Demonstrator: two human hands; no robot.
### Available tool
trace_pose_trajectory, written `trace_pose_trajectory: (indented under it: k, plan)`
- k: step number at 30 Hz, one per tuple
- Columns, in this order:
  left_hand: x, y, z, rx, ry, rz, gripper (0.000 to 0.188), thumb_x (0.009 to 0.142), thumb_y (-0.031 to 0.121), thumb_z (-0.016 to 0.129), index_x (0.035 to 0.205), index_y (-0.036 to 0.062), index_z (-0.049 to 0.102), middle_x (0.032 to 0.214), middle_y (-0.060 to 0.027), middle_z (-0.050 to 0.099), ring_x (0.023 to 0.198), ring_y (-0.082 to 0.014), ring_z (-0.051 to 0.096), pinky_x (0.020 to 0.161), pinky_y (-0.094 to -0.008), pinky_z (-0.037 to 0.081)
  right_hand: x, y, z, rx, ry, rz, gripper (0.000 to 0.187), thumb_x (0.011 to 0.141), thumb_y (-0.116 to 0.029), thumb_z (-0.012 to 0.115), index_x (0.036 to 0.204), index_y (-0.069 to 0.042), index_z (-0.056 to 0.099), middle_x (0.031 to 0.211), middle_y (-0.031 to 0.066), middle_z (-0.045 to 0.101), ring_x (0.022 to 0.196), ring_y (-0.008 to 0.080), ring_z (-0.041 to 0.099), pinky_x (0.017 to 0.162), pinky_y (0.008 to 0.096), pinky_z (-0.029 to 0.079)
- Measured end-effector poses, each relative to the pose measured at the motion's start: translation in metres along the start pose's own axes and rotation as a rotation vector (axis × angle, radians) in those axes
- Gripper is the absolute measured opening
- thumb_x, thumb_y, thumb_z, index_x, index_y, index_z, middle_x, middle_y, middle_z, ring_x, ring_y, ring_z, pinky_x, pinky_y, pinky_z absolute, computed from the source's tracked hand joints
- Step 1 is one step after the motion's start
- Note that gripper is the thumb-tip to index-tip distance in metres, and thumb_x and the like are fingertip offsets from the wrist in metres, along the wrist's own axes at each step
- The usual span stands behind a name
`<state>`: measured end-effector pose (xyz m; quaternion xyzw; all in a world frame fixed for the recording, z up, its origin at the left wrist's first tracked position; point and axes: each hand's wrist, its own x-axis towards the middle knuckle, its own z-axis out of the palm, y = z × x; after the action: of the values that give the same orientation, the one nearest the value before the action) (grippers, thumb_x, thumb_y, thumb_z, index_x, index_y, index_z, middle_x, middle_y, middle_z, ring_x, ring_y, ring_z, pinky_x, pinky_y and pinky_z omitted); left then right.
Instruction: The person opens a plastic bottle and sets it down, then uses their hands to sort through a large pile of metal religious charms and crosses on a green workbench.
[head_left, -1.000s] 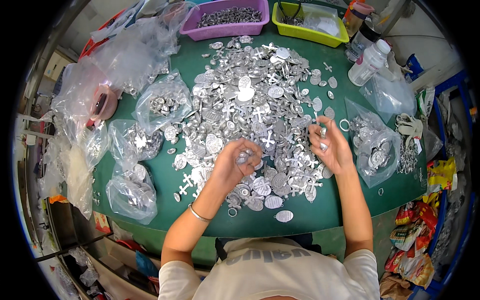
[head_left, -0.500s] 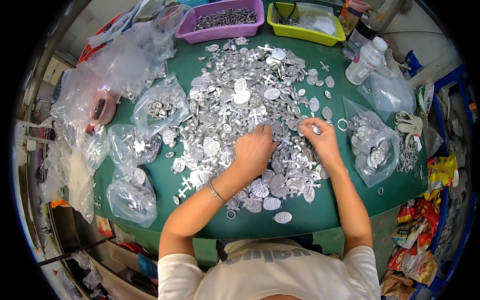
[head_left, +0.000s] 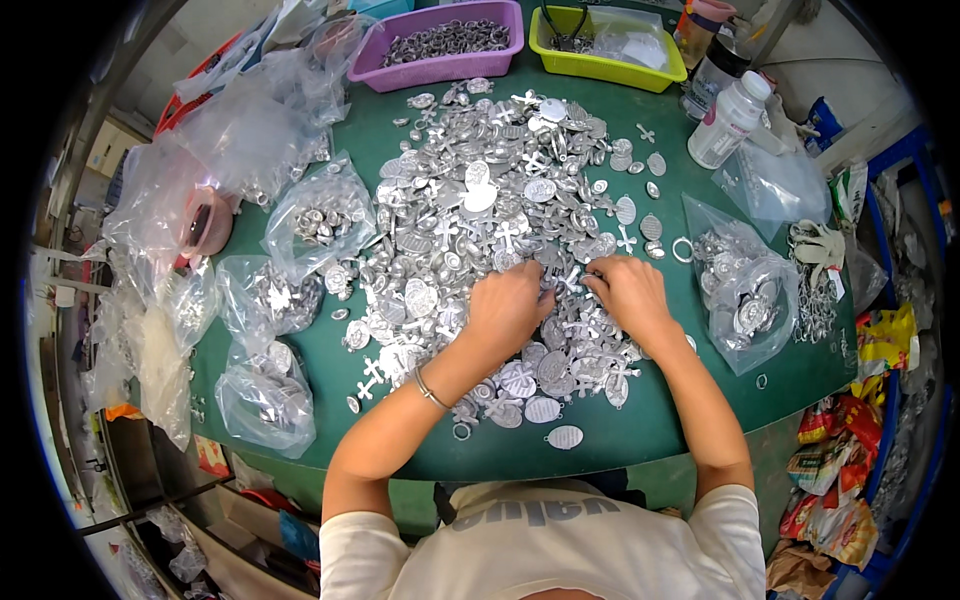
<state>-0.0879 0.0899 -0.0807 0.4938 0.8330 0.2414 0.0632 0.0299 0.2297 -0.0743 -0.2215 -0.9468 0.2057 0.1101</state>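
Left hand (head_left: 506, 304): curled, palm-down | right hand (head_left: 632, 294): angled inward | both at medal pile (head_left: 420, 240) | hands' grip: cannot tell

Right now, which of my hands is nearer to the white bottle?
Right. Your right hand is at the pile of metal pieces, left of the white bottle and closer to you; your left hand is at the pile too, farther left.
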Motion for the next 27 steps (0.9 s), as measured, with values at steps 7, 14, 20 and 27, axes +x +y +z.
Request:
trace_pose_trajectory:
  k: [7,14,20,27]
  plan:
    - [-0.001,-0.012,-0.007,-0.822,-0.186,-0.211,0.02,0.081,0.024,0.054,0.083,0.0043,0.057,0.06,-0.0084,0.055,0.043,-0.0166,0.047,0.039,-0.0268,0.036,0.008,0.03,0.002,0.799,0.038,-0.001,0.018,0.08,-0.018,0.063,0.081,0.0,0.065,0.063,0.0046,0.061,0.057,0.0196,0.056,0.047,0.0346,0.042]
    - [-0.008,-0.008,-0.018,-1.377,-0.43,-0.353,0.028,0.087,0.028,0.049,0.08,0.0029,0.059,0.06,-0.0045,0.053,0.045,-0.0103,0.043,0.037,-0.0231,0.03,-0.002,0.034,-0.002,2.116,-0.323,0.34,0.028,0.089,-0.021,0.051,0.108,-0.002,0.051,0.085,0.0074,0.054,0.056,0.0109,0.042,0.035,0.0173,0.028]
    - [-0.018,0.022,0.005,-0.072,0.099,0.041,0.02,0.075,0.024,0.067,0.073,0.0048,0.063,0.067,-0.0096,0.059,0.055,-0.0276,0.059,0.048,-0.0359,0.045,0.033,0.008,0.023,0.813,0.014,0.033,0.024,0.08,-0.026,0.062,0.087,-0.003,0.063,0.064,0.0076,0.059,0.055,0.0192,0.053,0.047,0.0308,0.043]
    - [-0.017,0.024,0.013,0.117,0.062,0.135,0.016,0.074,0.019,0.065,0.071,0.0042,0.06,0.065,-0.0084,0.055,0.053,-0.0261,0.058,0.044,-0.0349,0.044,0.056,-0.036,0.017,-0.123,-0.151,-0.027,0.02,0.073,-0.025,0.066,0.074,-0.004,0.066,0.072,0.0139,0.064,0.07,0.0334,0.062,0.061,0.0419,0.048]
